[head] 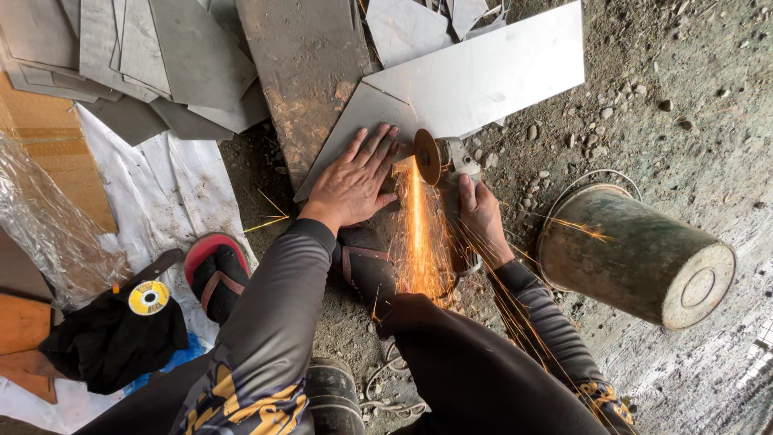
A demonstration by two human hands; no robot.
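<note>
My left hand point(354, 181) presses flat, fingers spread, on a grey metal sheet point(475, 80) that lies on the ground. My right hand point(481, 211) grips an angle grinder point(447, 157) whose round disc meets the sheet's near edge just right of the left hand. A stream of orange sparks point(419, 242) shoots back toward my knees. My foot in a sandal point(366, 258) sits under the sparks, partly hidden by my arm.
More cut metal sheets point(161, 56) are piled at the top left, and a rusty plate point(310, 72) lies beside them. A metal bucket point(636, 258) lies on its side at the right. A spare cutting disc point(149, 297) rests on black cloth, left, next to a second sandalled foot point(216, 274).
</note>
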